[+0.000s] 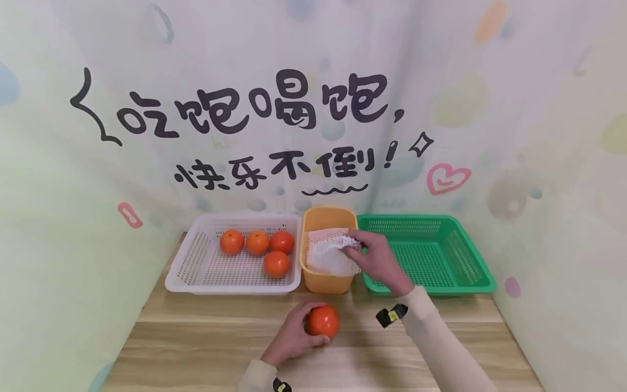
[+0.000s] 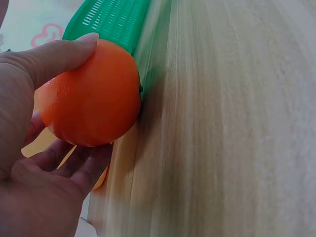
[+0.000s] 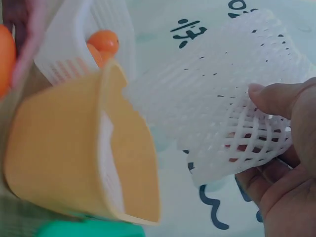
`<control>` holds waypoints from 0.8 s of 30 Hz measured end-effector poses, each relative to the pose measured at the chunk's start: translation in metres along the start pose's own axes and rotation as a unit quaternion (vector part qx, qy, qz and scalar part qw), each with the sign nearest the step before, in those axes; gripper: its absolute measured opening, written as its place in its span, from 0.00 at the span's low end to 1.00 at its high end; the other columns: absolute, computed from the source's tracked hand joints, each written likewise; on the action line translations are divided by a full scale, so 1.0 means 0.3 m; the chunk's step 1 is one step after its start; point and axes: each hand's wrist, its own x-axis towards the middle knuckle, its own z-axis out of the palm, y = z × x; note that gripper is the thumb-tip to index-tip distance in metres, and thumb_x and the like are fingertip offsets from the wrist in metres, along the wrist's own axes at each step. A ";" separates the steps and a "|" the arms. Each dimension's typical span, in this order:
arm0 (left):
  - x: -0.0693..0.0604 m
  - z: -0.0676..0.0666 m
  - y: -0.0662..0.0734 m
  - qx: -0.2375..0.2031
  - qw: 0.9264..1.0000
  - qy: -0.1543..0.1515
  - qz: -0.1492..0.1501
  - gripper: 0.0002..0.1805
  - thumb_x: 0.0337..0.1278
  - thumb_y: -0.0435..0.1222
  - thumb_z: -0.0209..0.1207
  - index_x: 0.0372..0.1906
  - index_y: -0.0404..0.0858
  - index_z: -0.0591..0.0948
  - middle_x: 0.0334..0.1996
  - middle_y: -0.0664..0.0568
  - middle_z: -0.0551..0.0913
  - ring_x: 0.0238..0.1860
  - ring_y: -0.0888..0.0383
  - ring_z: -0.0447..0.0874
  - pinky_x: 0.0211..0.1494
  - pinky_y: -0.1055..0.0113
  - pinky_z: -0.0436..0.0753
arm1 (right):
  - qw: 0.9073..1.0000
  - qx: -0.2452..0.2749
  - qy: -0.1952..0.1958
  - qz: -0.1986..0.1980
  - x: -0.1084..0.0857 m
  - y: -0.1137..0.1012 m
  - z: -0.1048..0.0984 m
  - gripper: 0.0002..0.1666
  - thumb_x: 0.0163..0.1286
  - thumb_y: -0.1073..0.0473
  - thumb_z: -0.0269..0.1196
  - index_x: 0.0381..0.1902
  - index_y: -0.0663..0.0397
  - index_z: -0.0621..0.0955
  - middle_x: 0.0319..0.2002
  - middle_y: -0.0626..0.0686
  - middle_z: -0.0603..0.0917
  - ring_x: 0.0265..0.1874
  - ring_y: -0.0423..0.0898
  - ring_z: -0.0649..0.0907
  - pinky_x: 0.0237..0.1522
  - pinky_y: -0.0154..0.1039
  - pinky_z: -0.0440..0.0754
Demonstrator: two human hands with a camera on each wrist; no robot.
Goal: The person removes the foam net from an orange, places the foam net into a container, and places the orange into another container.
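My left hand grips an orange low over the wooden table, thumb on one side and fingers on the other. The left wrist view shows the same orange with a small dark stem nub facing the tabletop. Above the yellow bin, my right hand pinches a white foam fruit net between thumb and fingers. That net hangs open and looks hollow in the right wrist view. More foam netting, pinkish white, lies inside the bin.
A white basket at the back left holds several oranges. To the bin's right stands a green basket. Behind all three hangs a printed curtain; the wooden table stretches in front.
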 end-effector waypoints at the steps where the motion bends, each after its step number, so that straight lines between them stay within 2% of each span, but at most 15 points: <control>1: 0.002 -0.002 0.001 0.002 1.000 -0.002 -0.004 0.41 0.39 0.43 0.81 0.64 0.49 0.78 0.60 0.52 0.78 0.59 0.52 0.79 0.63 0.61 0.81 | 1.000 -0.010 -0.011 0.006 0.020 0.003 -0.006 0.07 0.68 0.60 0.71 0.43 0.48 0.87 0.38 0.45 0.89 0.36 0.40 0.83 0.39 0.38 0.84; 8: 0.011 -0.009 0.003 0.007 1.000 0.000 -0.003 0.41 0.39 0.42 0.82 0.64 0.49 0.78 0.59 0.53 0.79 0.60 0.51 0.79 0.65 0.57 0.81 | 0.992 -0.074 -0.100 0.014 0.136 0.025 -0.004 0.07 0.70 0.57 0.69 0.44 0.49 0.89 0.40 0.47 0.91 0.36 0.42 0.84 0.40 0.40 0.85; 12: 0.013 -0.012 0.004 0.002 1.000 -0.003 -0.003 0.41 0.40 0.42 0.82 0.65 0.48 0.77 0.59 0.53 0.79 0.60 0.51 0.79 0.66 0.56 0.80 | 0.983 -0.098 -0.155 0.020 0.183 0.038 0.011 0.10 0.71 0.58 0.68 0.48 0.52 0.88 0.43 0.49 0.91 0.41 0.44 0.87 0.47 0.44 0.87; 15: 0.015 -0.014 0.005 -0.007 1.000 -0.009 -0.013 0.41 0.41 0.43 0.81 0.66 0.49 0.77 0.59 0.54 0.78 0.61 0.53 0.78 0.66 0.58 0.80 | 0.972 -0.115 -0.205 0.030 0.212 0.053 0.028 0.11 0.71 0.59 0.67 0.49 0.53 0.88 0.44 0.50 0.90 0.41 0.44 0.86 0.50 0.44 0.86; 17: 0.016 -0.015 0.006 -0.011 1.000 -0.012 -0.020 0.41 0.41 0.44 0.81 0.66 0.49 0.77 0.59 0.55 0.78 0.61 0.53 0.78 0.67 0.59 0.80 | 0.962 -0.123 -0.242 0.038 0.230 0.065 0.044 0.10 0.71 0.60 0.66 0.48 0.54 0.87 0.43 0.50 0.90 0.38 0.43 0.83 0.47 0.41 0.85; 18: 0.015 -0.015 0.006 -0.013 1.000 -0.012 -0.020 0.41 0.41 0.44 0.81 0.66 0.49 0.77 0.59 0.55 0.78 0.61 0.53 0.78 0.67 0.58 0.80 | 0.957 -0.127 -0.260 0.035 0.237 0.073 0.053 0.08 0.71 0.60 0.66 0.45 0.54 0.87 0.38 0.49 0.88 0.34 0.42 0.81 0.42 0.39 0.83; 20: 0.013 -0.013 0.006 -0.012 1.000 -0.012 -0.021 0.42 0.40 0.44 0.81 0.66 0.50 0.77 0.59 0.55 0.78 0.61 0.52 0.78 0.68 0.57 0.79 | 0.945 -0.142 -0.290 0.042 0.243 0.085 0.075 0.10 0.71 0.61 0.65 0.47 0.55 0.88 0.39 0.49 0.89 0.34 0.42 0.80 0.43 0.39 0.84; 22: 0.010 -0.011 0.008 -0.007 1.000 -0.011 -0.017 0.42 0.40 0.44 0.81 0.65 0.49 0.77 0.60 0.54 0.78 0.62 0.51 0.78 0.68 0.55 0.79 | 0.936 -0.149 -0.314 0.060 0.241 0.092 0.092 0.13 0.72 0.60 0.65 0.51 0.57 0.87 0.44 0.52 0.90 0.39 0.44 0.83 0.49 0.41 0.85; 24: 0.005 -0.006 0.011 0.000 1.000 -0.010 -0.014 0.41 0.40 0.44 0.81 0.65 0.49 0.77 0.60 0.54 0.78 0.61 0.50 0.78 0.68 0.53 0.80 | 0.928 -0.157 -0.326 0.085 0.231 0.098 0.104 0.18 0.72 0.58 0.66 0.57 0.58 0.85 0.52 0.54 0.89 0.50 0.48 0.85 0.59 0.46 0.84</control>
